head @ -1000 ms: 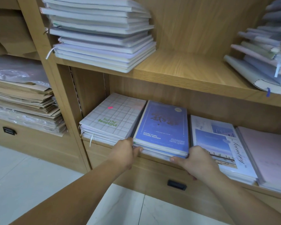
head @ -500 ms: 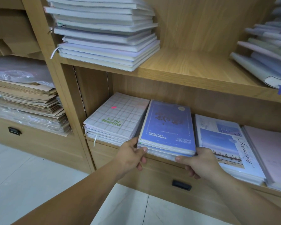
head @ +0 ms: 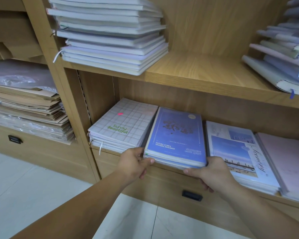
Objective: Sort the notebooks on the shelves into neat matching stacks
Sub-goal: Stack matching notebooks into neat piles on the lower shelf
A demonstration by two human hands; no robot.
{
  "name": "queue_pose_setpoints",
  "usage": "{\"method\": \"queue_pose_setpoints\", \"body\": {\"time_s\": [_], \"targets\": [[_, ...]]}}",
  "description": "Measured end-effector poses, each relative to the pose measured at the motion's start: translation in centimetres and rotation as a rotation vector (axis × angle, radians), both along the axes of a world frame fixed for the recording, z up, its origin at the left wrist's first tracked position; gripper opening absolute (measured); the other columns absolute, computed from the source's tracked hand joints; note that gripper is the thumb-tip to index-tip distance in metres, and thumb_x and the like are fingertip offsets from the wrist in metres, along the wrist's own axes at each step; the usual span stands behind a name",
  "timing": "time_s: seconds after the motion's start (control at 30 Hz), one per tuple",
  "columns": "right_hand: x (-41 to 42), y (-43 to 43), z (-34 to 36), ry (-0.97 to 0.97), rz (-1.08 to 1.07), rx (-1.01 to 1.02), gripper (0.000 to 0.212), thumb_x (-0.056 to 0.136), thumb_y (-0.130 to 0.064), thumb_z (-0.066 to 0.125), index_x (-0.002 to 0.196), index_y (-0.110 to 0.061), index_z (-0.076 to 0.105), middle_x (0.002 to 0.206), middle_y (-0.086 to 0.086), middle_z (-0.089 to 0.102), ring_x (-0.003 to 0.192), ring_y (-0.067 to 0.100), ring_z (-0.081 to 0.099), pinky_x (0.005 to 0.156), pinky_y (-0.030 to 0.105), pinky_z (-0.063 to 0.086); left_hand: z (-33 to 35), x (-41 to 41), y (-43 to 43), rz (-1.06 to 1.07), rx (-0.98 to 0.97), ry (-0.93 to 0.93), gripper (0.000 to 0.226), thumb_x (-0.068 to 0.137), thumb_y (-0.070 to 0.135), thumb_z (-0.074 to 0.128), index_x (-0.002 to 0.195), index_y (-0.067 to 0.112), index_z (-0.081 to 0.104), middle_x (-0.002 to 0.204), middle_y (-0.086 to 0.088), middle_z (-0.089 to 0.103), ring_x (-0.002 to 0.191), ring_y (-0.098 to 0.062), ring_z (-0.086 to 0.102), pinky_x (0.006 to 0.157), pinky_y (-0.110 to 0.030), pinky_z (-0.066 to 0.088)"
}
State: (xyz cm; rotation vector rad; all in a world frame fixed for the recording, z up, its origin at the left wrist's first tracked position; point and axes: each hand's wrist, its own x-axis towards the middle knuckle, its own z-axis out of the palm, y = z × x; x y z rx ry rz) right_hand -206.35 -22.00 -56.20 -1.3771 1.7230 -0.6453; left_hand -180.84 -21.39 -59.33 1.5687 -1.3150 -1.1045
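A stack of blue notebooks (head: 177,135) lies on the lower shelf (head: 259,198), its front edge over the shelf lip. My left hand (head: 134,163) grips its front left corner and my right hand (head: 210,172) grips its front right corner from below. To its left lies a stack of white grid notebooks (head: 121,125) with green lettering. To the right are a stack of scenery-print notebooks (head: 238,152) and a pink stack (head: 286,161).
The upper shelf (head: 197,69) carries a tall white and lavender notebook stack (head: 110,33) at left and a slanted, messy pile (head: 283,52) at right. A drawer with a black handle (head: 192,195) sits below. Brown paper sheets (head: 26,109) fill the left bay. Tiled floor lies below.
Both hands stay on the blue stack's front corners while the stack has squared up a little on the shelf. My view has shifted slightly left and closer.
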Motion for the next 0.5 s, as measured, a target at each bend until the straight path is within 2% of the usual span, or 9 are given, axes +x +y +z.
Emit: {"method": "queue_pose_setpoints", "body": {"time_s": [0.03,0.13,0.2,0.27,0.33,0.4,0.43,0.5], "targets": [[0.0,0.0,0.0,-0.015,-0.010,-0.002,0.041,0.069,-0.030,0.094,0.086,-0.005,0.067,0.048,0.007,0.054,0.038,0.022,0.046,0.040,0.023,0.034,-0.1,0.0,-0.2,0.018,0.004,0.014,0.008,0.092,0.013,0.076,0.098,0.012,0.070,0.063,-0.019,0.056,0.038,-0.015,0.048,0.043,-0.024,0.045],[0.0,-0.2,0.0,-0.029,-0.059,-0.033,0.040,0.064,-0.028,0.098,0.067,-0.009,0.062,0.044,0.005,0.050,0.036,0.019,0.040,0.043,0.024,0.033,-0.8,-0.3,-0.7,0.082,0.042,0.058,0.041,0.089,0.014,0.079,0.124,-0.002,0.066,0.058,-0.014,0.057,0.035,-0.013,0.048,0.041,-0.020,0.043],[0.2,-0.3,-0.2,-0.011,-0.096,-0.064,0.051,0.058,-0.028,0.100,0.055,-0.013,0.051,0.040,0.000,0.046,0.038,0.019,0.040,0.050,0.028,0.034,-1.1,-0.5,-0.9,0.112,0.035,0.084,0.044,0.088,0.014,0.081,0.124,-0.005,0.066,0.055,-0.012,0.057,0.036,-0.014,0.047,0.042,-0.021,0.042],[0.2,-0.4,-0.5,-0.001,-0.115,-0.079,0.056,0.055,-0.029,0.101,0.053,-0.015,0.047,0.039,-0.002,0.044,0.040,0.020,0.041,0.053,0.030,0.035,-1.1,-0.5,-0.9,0.102,0.018,0.090,0.029,0.088,0.014,0.080,0.111,-0.002,0.071,0.056,-0.013,0.056,0.037,-0.016,0.046,0.044,-0.024,0.044],[-0.1,-0.5,-0.5,-0.003,-0.086,-0.069,0.048,0.057,-0.031,0.100,0.057,-0.010,0.057,0.040,0.000,0.048,0.039,0.021,0.042,0.050,0.030,0.036,-0.8,-0.5,-0.9,0.090,0.015,0.083,0.014,0.089,0.013,0.080,0.091,0.003,0.070,0.057,-0.013,0.055,0.037,-0.016,0.046,0.044,-0.024,0.044],[-0.2,-0.6,-0.1,0.003,-0.026,-0.026,0.040,0.065,-0.030,0.097,0.076,-0.006,0.067,0.044,0.004,0.054,0.037,0.022,0.046,0.044,0.027,0.038,-0.6,-0.4,-0.9,0.085,0.008,0.074,0.023,0.090,0.009,0.078,0.075,0.012,0.061,0.058,-0.013,0.053,0.036,-0.015,0.046,0.042,-0.022,0.042],[-0.2,-0.5,0.1,0.007,-0.002,-0.013,0.038,0.069,-0.028,0.095,0.085,-0.008,0.067,0.047,0.006,0.057,0.038,0.022,0.049,0.042,0.026,0.039,-0.5,-0.5,-0.8,0.072,0.003,0.067,0.022,0.091,0.009,0.076,0.076,0.013,0.061,0.058,-0.013,0.054,0.037,-0.015,0.047,0.042,-0.022,0.042],[-0.2,-0.4,0.3,-0.036,0.001,-0.008,0.036,0.073,-0.023,0.092,0.094,-0.012,0.066,0.051,0.008,0.061,0.040,0.023,0.053,0.041,0.025,0.040,-0.4,-0.8,-0.6,0.004,0.005,0.089,0.006,0.096,0.012,0.071,0.101,0.015,0.068,0.060,-0.009,0.062,0.042,-0.016,0.052,0.046,-0.023,0.046]]}}
